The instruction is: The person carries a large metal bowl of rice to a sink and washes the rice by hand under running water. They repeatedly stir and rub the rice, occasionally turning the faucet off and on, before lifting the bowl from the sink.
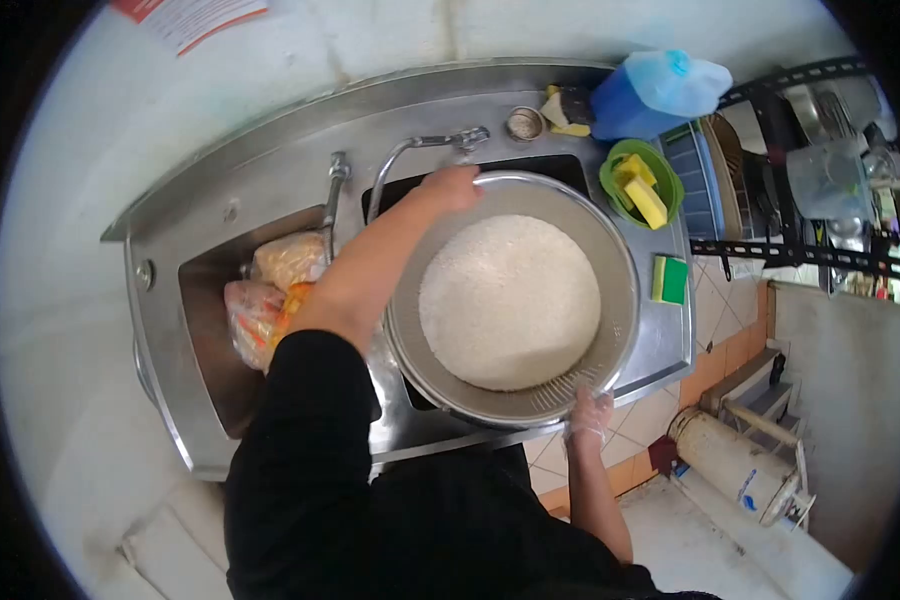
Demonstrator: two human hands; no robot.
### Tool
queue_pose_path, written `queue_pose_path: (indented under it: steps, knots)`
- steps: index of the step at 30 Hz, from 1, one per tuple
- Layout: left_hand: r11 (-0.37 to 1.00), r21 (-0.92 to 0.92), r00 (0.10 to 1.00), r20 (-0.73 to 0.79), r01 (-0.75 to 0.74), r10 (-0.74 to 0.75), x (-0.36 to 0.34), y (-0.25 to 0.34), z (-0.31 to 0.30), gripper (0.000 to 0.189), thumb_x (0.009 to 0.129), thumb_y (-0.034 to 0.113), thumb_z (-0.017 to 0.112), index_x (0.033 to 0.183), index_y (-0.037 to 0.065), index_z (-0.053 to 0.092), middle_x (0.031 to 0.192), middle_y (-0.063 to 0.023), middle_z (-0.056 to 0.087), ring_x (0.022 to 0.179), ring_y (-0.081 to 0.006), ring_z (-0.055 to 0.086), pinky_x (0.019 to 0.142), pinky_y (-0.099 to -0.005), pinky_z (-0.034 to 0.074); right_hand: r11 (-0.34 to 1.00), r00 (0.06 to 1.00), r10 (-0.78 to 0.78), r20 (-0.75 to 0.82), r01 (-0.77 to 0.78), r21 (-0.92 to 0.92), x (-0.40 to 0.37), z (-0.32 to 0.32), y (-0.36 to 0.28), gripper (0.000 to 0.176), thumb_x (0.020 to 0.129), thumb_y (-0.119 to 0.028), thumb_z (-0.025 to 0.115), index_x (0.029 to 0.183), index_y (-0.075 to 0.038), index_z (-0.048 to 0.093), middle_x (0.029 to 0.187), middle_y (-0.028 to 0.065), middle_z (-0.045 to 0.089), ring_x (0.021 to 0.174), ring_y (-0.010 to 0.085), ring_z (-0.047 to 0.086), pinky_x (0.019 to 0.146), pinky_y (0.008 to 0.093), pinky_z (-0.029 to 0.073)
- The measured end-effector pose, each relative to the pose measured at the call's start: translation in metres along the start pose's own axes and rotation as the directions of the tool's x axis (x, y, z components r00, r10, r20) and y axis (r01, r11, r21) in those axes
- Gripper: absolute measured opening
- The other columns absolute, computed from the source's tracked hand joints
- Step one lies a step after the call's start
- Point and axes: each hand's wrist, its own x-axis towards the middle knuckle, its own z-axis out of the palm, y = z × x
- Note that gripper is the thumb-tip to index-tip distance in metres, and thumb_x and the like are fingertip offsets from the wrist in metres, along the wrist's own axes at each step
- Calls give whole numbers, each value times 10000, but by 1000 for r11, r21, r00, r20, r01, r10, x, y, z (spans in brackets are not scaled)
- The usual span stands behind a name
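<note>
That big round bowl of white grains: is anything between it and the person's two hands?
Nothing visible blocks either hand: the left hand is at the far rim of the big round bowl, the right hand at its near rim. The right seems to wear a thin clear glove.

The colander (pixel 618 290) hides most of the dark basin (pixel 562 172) — the notice (pixel 202 22) (upper left) is cut off.
</note>
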Motion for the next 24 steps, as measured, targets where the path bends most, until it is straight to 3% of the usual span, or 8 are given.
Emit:
queue_pose_path:
  steps: [1,3,7,9,11,16,18,24]
  knots:
    - [1000,18,1000,11,8,-8,-6,-3,-5,427,948,338,653,1233,22,620,1183,-232,684,1117,-403,652,949,-498,510,1000,1000,5,-25,-5,9,13,-3,16,474,917,-114,658,1346,22,507,1127,159,670,1009,248,635,900,395,505]
    - [999,42,1000,11,3,-3,-14,3,-17,423,944,328,660,1225,14,627,1171,-239,687,1103,-407,659,942,-499,515,939,999,42,17,-34,-342,49,-13,40,391,924,-106,645,1277,26,541,1100,162,677,961,257,648,854,401,515]
    - [986,70,988,30,149,-152,-31,3,-30,400,915,327,686,1107,-23,693,1120,-265,697,1062,-404,681,929,-479,540,991,996,70,62,-62,-123,71,-6,16,319,901,-128,667,1152,44,572,974,162,673,826,245,642,706,386,528]
    - [985,44,986,11,169,-169,-41,0,-37,384,903,323,698,1044,-34,712,1072,-275,705,1031,-409,690,912,-480,545,986,997,-24,75,36,-162,76,-7,12,363,926,-244,671,1143,29,573,892,154,657,754,257,621,677,404,511]
    - [983,-20,978,-101,181,-182,-52,2,-45,380,851,315,763,980,-39,710,940,-267,713,922,-419,698,816,-467,549,903,979,202,25,-176,-393,75,-4,-23,439,865,-213,715,1167,67,564,1002,193,677,834,296,654,747,429,525]
    - [948,-74,937,-149,308,-316,-73,3,-56,426,804,335,793,1001,-36,719,992,-274,715,967,-416,703,865,-472,554,942,974,15,224,62,-329,123,-9,40,449,855,-250,722,1160,68,637,1038,220,723,906,313,699,807,410,539]
    - [930,-99,918,-150,355,-367,-76,-1,-57,429,791,333,806,997,-33,720,996,-272,717,963,-417,705,861,-470,554,867,908,-108,406,286,-408,152,-4,67,393,852,-239,723,1097,65,686,996,210,743,904,306,713,816,401,545]
    - [912,-49,876,-262,407,-405,-74,-22,-34,465,749,381,848,940,-25,726,924,-250,726,884,-394,718,794,-450,558,765,922,-31,386,271,-584,158,9,44,371,848,-245,759,1026,74,695,978,176,753,878,275,716,785,380,546]
